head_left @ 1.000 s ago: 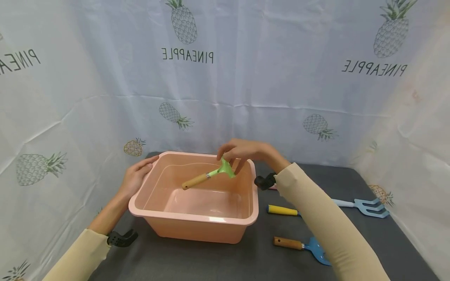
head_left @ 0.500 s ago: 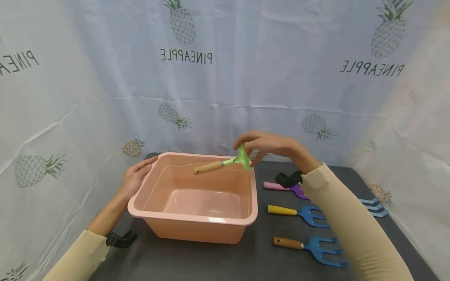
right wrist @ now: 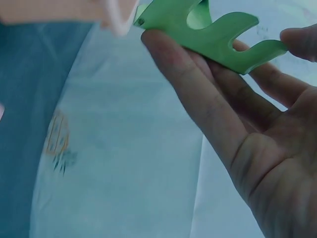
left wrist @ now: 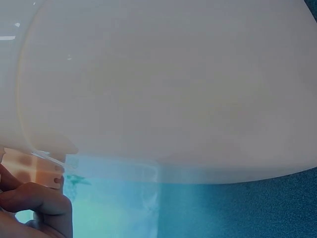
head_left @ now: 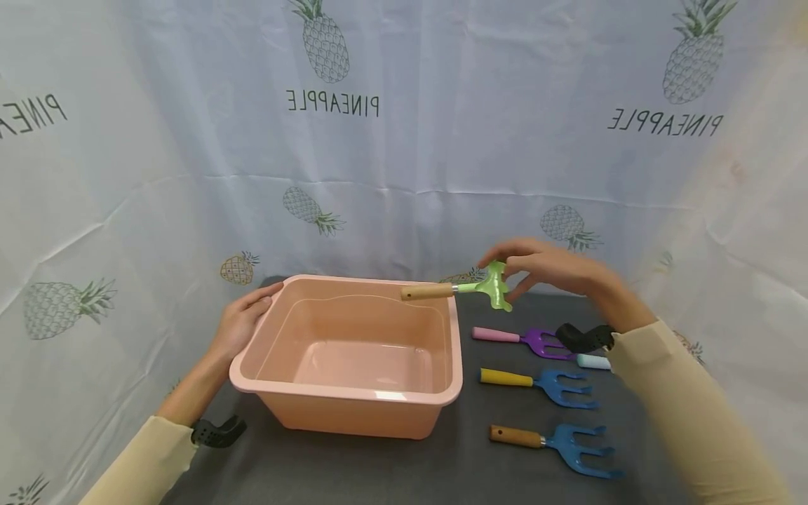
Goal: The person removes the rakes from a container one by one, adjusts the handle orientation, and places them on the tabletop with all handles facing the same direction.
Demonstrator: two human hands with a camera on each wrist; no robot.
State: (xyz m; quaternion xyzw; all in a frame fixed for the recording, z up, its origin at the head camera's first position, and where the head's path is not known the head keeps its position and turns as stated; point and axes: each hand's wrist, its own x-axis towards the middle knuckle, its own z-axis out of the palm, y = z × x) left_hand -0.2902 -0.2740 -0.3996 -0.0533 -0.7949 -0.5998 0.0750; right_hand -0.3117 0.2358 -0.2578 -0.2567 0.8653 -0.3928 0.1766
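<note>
My left hand (head_left: 243,324) grips the left rim of a pink plastic basin (head_left: 353,414). In the left wrist view, curled fingers (left wrist: 42,201) show at the lower left and the basin's wall (left wrist: 168,89) fills most of the picture. My right hand (head_left: 552,268) holds a small green hand fork (head_left: 494,286) by its tined head, fingers on one side and thumb at a tine. The fork's wooden handle points left, overlapping the basin's back right rim in the head view. Up close in the right wrist view, the fingers (right wrist: 208,94) lie under the green head (right wrist: 173,20).
Right of the basin, on the dark tabletop (head_left: 404,470), lie a purple fork with a pink handle (head_left: 497,335), a blue fork with a yellow handle (head_left: 506,377) and a blue fork with a wooden handle (head_left: 516,436). A pale handle (head_left: 593,362) shows partly behind the right wrist. A pineapple-print curtain (head_left: 416,140) surrounds the table.
My right hand has carried the green fork rightward from over the basin to its back right rim, the handle turning level. More forks have come into view. My left hand stays on the rim.
</note>
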